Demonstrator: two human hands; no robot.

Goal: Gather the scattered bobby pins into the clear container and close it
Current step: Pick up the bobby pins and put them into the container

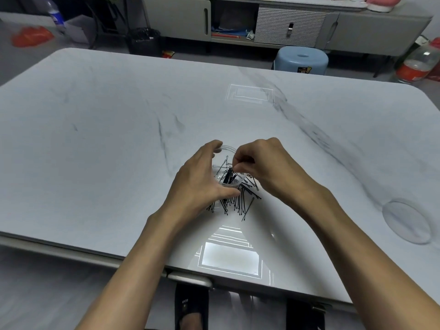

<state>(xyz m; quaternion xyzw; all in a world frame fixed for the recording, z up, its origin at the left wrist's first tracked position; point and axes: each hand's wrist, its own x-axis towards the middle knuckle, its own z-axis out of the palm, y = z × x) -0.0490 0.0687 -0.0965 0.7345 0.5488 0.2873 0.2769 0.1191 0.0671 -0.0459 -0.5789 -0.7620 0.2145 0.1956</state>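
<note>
**Hands loading bobby pins into a clear tub, with a loose pile at its base**

A person seated at a pale marble-patterned surface [119,139] works just in front of their body, seen from a head camera. The left hand [202,179] is curled around the near-left side of a small round clear container [228,184], steadying it, with the fingers over the far rim and the thumb at the near rim. The right hand [266,167] hovers over the opening, its fingertips [235,166] pinched closed on what looks like a few black bobby pins [229,176] being lowered inside. Several pins already stand or lean in the tub.

A loose heap of pins [240,202] lies on the surface at the container's 5 to 6 o'clock, touching its base and fanning toward the person.

Likely risks: the container is light and appears slightly tipped, so a nudge from either hand could topple it and spill the pins back out. Pins that stand upright or poke above the rim may well block the lid from seating. Thin pins lying flat on a glossy top are probably hard to pinch, and sweeping could push some toward the near edge.

The clear round lid [407,221] seems to lie well apart at 3 o'clock, near the right edge, faint against the surface; it could easily be overlooked. Nothing else sits on the surface. Beyond it are a blue stool [301,59] at 12 to 1 o'clock, a grey cabinet [285,22] and a black bin [144,40].
</note>
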